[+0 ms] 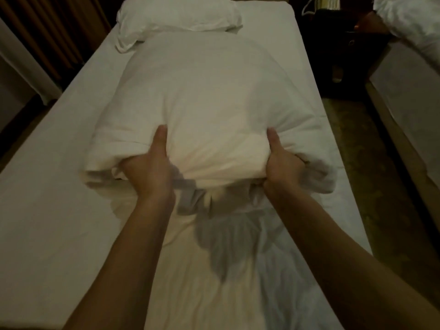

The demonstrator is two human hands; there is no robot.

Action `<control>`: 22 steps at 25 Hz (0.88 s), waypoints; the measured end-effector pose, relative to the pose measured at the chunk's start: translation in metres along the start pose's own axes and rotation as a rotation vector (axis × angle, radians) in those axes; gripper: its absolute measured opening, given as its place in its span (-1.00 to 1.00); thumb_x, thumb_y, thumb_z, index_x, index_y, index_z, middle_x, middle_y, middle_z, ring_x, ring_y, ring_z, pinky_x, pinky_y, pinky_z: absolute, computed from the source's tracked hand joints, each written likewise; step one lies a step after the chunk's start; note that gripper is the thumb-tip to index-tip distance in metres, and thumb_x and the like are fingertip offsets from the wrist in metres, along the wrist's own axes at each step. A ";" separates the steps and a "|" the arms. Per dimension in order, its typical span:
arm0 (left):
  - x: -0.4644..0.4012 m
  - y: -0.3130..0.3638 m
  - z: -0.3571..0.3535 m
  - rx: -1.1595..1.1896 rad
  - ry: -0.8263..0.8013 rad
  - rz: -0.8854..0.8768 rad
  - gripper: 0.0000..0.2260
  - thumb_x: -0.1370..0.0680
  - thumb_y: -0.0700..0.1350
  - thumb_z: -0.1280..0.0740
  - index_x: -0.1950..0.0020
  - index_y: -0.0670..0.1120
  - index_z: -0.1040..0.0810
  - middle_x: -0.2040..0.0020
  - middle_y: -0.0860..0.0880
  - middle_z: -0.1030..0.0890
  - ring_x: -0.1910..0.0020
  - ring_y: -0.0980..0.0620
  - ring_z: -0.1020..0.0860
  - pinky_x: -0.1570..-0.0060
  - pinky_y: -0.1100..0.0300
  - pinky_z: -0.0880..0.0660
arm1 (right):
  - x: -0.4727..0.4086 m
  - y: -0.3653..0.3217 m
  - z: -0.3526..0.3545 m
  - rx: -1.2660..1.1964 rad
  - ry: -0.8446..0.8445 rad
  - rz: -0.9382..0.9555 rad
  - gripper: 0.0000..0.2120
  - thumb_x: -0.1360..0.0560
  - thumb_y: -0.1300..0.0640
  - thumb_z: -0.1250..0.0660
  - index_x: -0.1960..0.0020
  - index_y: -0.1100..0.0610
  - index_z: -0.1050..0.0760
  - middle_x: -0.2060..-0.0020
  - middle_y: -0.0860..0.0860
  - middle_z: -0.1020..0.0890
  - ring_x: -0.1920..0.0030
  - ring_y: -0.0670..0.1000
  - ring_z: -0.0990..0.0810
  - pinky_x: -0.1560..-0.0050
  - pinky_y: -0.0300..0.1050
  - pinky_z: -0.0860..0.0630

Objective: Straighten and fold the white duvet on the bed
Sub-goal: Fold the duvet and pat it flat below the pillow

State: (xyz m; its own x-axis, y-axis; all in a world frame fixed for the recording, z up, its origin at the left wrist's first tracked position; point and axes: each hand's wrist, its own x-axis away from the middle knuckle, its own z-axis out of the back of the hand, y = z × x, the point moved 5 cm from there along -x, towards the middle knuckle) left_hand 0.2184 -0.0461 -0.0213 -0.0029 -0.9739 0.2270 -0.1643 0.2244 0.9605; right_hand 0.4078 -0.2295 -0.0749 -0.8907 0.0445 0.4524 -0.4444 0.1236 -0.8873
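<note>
Both hands held the near edge of the white duvet (202, 103), each grip closed tight on a bunched handful of fabric. On the left hand (145, 167) the thumb lay on top of the cloth, pointing away, while the fingers were tucked under the folded edge and hidden from view. On the right hand (281, 163) the thumb likewise pressed down on top, with the fingers curled beneath the bundle. Between the two hands the duvet bulged up in a thick roll, several layers deep, and its near edge was lifted off the bed (47, 198). From there the duvet spread away toward the far end as a rounded, puffy mound lying along the middle of the mattress, with bare sheet showing on both sides of it. Its far end reached the pillow (178, 15) at the head of the bed. Near the person, below the lifted edge, the sheet was wrinkled and shadowed. On the left stood a dark curtain (52, 32). On the right, across a patterned floor (357, 175), the edge of a second bed (409, 96) showed, with white bedding at its far end.
</note>
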 end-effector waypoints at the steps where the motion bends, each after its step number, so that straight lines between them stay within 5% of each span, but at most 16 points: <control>1: 0.001 -0.004 0.013 -0.135 0.016 -0.156 -0.45 -0.33 0.15 -0.57 -0.23 -0.02 -0.55 -0.23 0.10 -0.60 -0.18 0.16 -0.57 -0.30 0.16 -0.47 | 0.006 -0.002 0.004 0.070 -0.018 0.140 -0.25 -0.22 -0.21 -0.63 -0.26 0.17 -0.57 -0.17 -0.10 -0.64 -0.16 -0.02 -0.64 -0.28 -0.08 -0.53; 4: 0.021 -0.039 0.044 -0.365 -0.017 -0.280 -0.56 -0.46 -0.08 -0.52 -0.29 -0.10 -0.50 -0.24 0.12 -0.51 -0.14 0.43 -0.43 -0.16 0.62 -0.23 | 0.017 0.033 0.027 0.302 -0.128 0.203 -0.53 -0.40 -0.12 -0.56 -0.12 0.21 -0.64 0.05 -0.07 -0.66 -0.03 -0.05 -0.65 -0.06 -0.29 -0.47; 6: 0.033 -0.062 0.060 -0.398 -0.006 -0.284 -0.68 -0.48 -0.15 -0.51 -0.17 -0.06 -0.51 -0.10 0.18 -0.55 0.00 0.51 -0.48 -0.03 0.65 -0.28 | 0.014 0.059 0.041 0.383 -0.177 0.196 -0.62 -0.42 -0.10 -0.55 -0.06 0.17 -0.68 0.02 -0.06 -0.70 0.00 -0.27 -0.60 -0.04 -0.40 -0.41; 9: 0.017 -0.078 0.086 -0.295 0.039 -0.132 -0.55 -0.39 0.07 -0.57 -0.20 -0.09 -0.62 -0.08 0.04 -0.67 -0.08 0.09 -0.64 -0.10 0.17 -0.58 | 0.002 0.056 0.081 0.366 -0.147 0.228 -0.64 -0.38 -0.16 -0.55 -0.01 0.08 -0.68 0.07 -0.08 -0.73 0.03 -0.25 -0.66 -0.09 -0.12 -0.57; 11: 0.001 -0.066 0.109 -0.155 0.090 -0.058 -0.33 -0.34 0.17 -0.58 -0.34 -0.12 -0.52 -0.24 -0.01 -0.62 -0.20 -0.01 -0.60 -0.20 -0.11 -0.55 | -0.008 0.033 0.116 0.374 -0.054 0.278 -0.33 -0.31 -0.37 -0.48 -0.21 0.08 -0.55 -0.12 -0.03 -0.66 -0.15 -0.04 -0.64 -0.20 0.09 -0.58; 14: 0.012 -0.004 0.107 -0.723 0.192 -0.598 -0.24 -0.42 0.35 -0.41 -0.42 -0.12 -0.36 -0.39 -0.11 -0.43 -0.39 -0.06 -0.41 -0.43 -0.08 -0.31 | -0.003 -0.020 0.115 0.673 -0.041 0.830 -0.11 -0.36 -0.36 -0.47 -0.44 0.20 -0.32 -0.38 0.16 -0.37 -0.41 0.17 -0.37 -0.41 0.21 -0.37; 16: 0.038 0.004 0.054 -1.101 -0.114 -1.060 -0.43 -0.57 0.22 -0.25 -0.41 -0.16 -0.38 -0.38 -0.21 -0.41 -0.39 -0.23 -0.35 -0.44 -0.08 -0.18 | 0.012 -0.020 0.072 0.882 -0.263 1.178 -0.18 -0.41 -0.36 -0.40 -0.38 0.26 -0.42 -0.37 0.20 -0.41 -0.41 0.25 -0.37 -0.41 0.32 -0.29; 18: 0.042 -0.020 0.018 -1.348 -0.261 -1.161 -0.50 -0.60 0.18 -0.15 -0.33 -0.18 -0.46 -0.28 -0.23 -0.49 -0.27 -0.25 -0.41 -0.33 -0.17 -0.21 | 0.010 0.004 0.044 1.021 -0.373 1.275 -0.24 -0.47 -0.42 -0.27 -0.30 0.23 -0.51 -0.30 0.17 -0.51 -0.36 0.24 -0.44 -0.40 0.35 -0.26; 22: 0.013 -0.041 -0.001 -1.525 -0.241 -1.063 -0.50 -0.65 0.20 0.03 0.01 -0.15 -0.52 0.13 -0.19 -0.57 0.11 -0.23 -0.51 0.08 -0.10 -0.38 | -0.016 0.017 0.011 1.012 -0.389 1.312 -0.41 -0.54 -0.40 -0.09 0.05 0.12 -0.53 0.05 0.09 -0.59 -0.01 0.19 -0.55 -0.11 0.14 -0.40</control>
State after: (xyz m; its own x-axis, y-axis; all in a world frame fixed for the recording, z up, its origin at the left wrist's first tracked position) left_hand 0.2262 -0.0674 -0.0571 -0.6473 -0.6619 -0.3780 0.7158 -0.6983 -0.0030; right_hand 0.4132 -0.2391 -0.0986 -0.5816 -0.6513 -0.4873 0.8125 -0.4364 -0.3865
